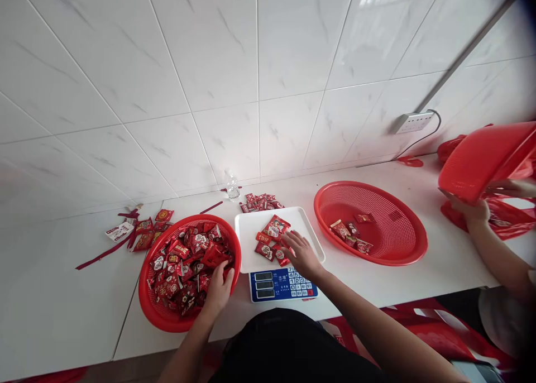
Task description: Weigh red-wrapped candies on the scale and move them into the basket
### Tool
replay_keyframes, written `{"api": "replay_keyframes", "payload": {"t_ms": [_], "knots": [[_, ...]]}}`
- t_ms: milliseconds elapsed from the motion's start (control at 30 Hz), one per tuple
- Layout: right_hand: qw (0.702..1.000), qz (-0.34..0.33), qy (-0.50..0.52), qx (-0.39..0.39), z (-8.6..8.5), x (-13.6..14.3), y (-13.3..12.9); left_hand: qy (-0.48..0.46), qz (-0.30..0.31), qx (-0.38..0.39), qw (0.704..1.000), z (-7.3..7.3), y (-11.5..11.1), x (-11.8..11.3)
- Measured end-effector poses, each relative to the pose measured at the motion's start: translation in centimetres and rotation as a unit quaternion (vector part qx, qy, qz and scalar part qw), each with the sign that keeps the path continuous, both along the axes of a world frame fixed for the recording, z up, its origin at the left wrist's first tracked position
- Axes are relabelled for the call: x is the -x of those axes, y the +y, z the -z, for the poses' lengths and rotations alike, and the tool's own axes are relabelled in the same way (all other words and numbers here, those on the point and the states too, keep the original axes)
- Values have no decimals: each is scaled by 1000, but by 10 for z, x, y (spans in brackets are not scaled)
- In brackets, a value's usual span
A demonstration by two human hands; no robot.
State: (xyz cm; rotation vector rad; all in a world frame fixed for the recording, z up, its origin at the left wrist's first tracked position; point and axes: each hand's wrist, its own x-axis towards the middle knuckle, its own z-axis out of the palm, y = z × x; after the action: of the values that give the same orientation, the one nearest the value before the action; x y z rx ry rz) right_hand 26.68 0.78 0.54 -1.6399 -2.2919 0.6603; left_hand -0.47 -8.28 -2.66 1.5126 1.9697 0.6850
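My left hand (218, 289) reaches over the right rim of a red basket (144, 302) heaped with small red snack packets (176, 271). Its fingers are slightly apart and rest against the packets, with no packet visibly gripped. Over the white pan (247, 226) of a blue digital scale (264, 285) is my right hand (305, 254), fingers spread. Beneath its fingertips lie several red packets (276, 226), some partly covered by the hand.
Right of the scale, a red basket (402, 221) holds a few packets. Behind the pan sit a packet pile (262, 203) and a clear bottle (231, 185). Ribbons and packets (144, 235) lie at left. A co-worker's hands (475, 211) tilt a red basket (481, 159) at far right.
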Motion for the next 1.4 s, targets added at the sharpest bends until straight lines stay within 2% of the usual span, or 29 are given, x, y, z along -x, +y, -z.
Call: {"api": "replay_keyframes", "payload": {"t_ms": [67,167,300,467,700,867,933,1000,1133,1267,1400], "knots": [[999,44,25,-20,7,-25,-14,-37,-11,54,998,-3,2,7],[994,87,56,-39,19,-56,-35,-43,31,138,989,-9,7,14],[988,118,89,-36,25,-65,-55,22,65,191,979,-12,16,14],[990,82,110,-37,20,-47,-55,45,78,193,977,-17,21,14],[991,50,98,-74,16,-44,-46,76,91,170,978,-27,4,22],[992,56,82,-79,9,-49,-45,187,26,149,971,-21,-6,44],[992,63,73,-80,7,-51,-44,224,19,112,968,-16,-6,55],[992,68,67,-85,6,-52,-43,240,21,111,964,-13,-5,63],[990,59,77,-100,8,-56,-43,184,18,190,964,-17,-4,63],[990,63,82,-91,17,-56,-47,109,55,185,975,-32,-7,53],[994,51,73,-62,19,-51,-48,36,65,217,973,-41,-11,48]]}}
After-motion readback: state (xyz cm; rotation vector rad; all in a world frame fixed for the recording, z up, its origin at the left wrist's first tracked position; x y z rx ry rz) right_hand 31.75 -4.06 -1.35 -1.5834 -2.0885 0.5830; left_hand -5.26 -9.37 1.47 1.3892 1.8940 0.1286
